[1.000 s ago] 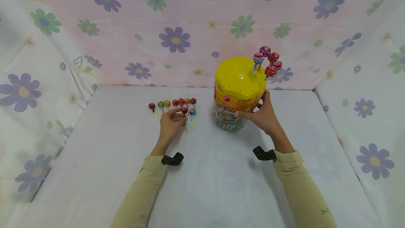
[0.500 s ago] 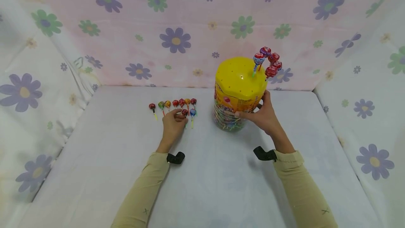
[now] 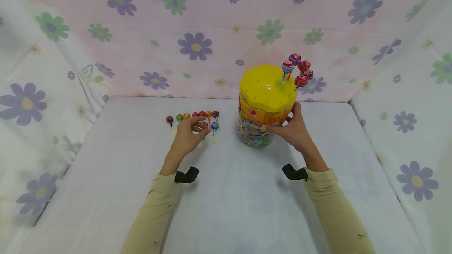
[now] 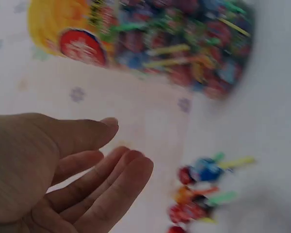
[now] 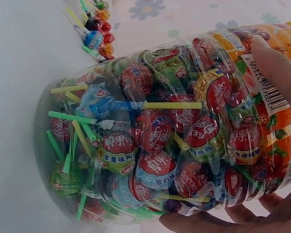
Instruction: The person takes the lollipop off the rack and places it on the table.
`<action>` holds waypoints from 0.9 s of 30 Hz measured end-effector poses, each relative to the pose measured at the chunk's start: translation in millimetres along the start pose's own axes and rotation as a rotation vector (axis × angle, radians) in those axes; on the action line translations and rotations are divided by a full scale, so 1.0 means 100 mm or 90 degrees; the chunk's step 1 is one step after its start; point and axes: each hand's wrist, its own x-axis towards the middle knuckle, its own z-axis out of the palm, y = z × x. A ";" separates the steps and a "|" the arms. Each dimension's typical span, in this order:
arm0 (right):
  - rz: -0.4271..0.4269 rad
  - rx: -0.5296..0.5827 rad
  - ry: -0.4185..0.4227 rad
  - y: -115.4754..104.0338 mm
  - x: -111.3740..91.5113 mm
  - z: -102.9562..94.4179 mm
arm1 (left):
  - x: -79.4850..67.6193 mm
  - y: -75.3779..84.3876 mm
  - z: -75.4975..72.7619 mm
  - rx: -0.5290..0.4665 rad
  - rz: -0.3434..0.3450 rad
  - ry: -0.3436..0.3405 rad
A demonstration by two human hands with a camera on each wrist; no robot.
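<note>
My left hand (image 3: 188,134) hovers over lollipops on the table, fingers loosely bent. In the left wrist view nothing is between the thumb and fingers (image 4: 119,189). Beside the fingertips lies a blue lollipop (image 3: 214,126); a dark red one is mostly hidden behind the fingers. A row of lollipops, with a dark red one (image 3: 169,119) at its left end, lies just behind the hand. My right hand (image 3: 296,130) grips a clear plastic jar (image 5: 150,131) packed with wrapped lollipops, thumb across the orange label. Several lollipops (image 3: 301,80) stand in the right side of its yellow lid (image 3: 265,85).
A white cloth covers the table (image 3: 226,195). Flowered fabric (image 3: 226,22) hangs at the back and both sides. The jar stands upright near the back edge, right of the loose lollipops. Small holes dot the lid.
My left fingers, earlier at the dark red lollipop in front of the row, have come away from it, and the hand has shifted slightly left. The right hand still holds the jar in place.
</note>
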 end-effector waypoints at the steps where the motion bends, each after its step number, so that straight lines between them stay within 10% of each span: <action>1: 0.000 -0.001 0.000 0.00 0.00 0.00 | 0.00 0.06 -0.02 -0.005 0.025 0.000; 16: -0.022 -0.015 0.003 0.04 0.01 -0.01 | 0.10 1.18 0.35 -0.271 0.310 0.064; 27: 0.004 -0.018 0.012 0.02 0.02 -0.01 | 0.48 1.78 0.51 -0.214 0.275 -0.002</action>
